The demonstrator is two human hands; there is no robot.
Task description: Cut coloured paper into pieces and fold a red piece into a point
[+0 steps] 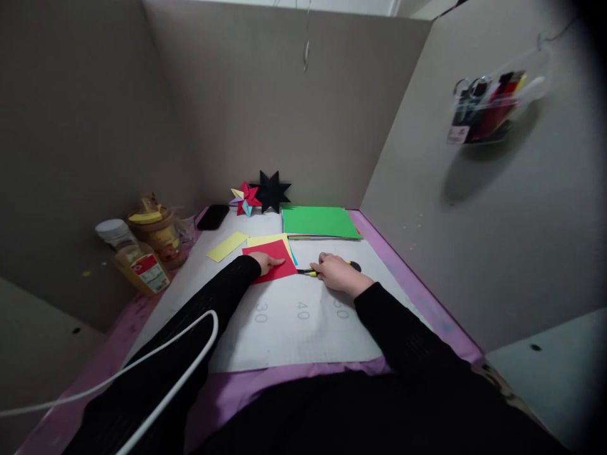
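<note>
My left hand [265,261] presses on a red paper sheet [277,272] with the index finger stretched out over it. Yellow and blue paper edges [288,243] peek out from beneath the red sheet. Just right of it, my right hand [334,273] is closed over a slim black-and-yellow tool [309,273]. One end of this tool lies close to the red sheet's right corner, while a black-and-yellow part shows beyond the knuckles; the hand covers its middle, so its exact kind is unclear.
A yellow paper strip [227,246] lies left, a green paper stack [322,222] at the back. Folded paper stars [271,191] lean on the rear wall near a black phone [213,217]. Bottles [140,262] stand left; a plastic holder [493,114] hangs right. A white cable [190,360] crosses my left arm.
</note>
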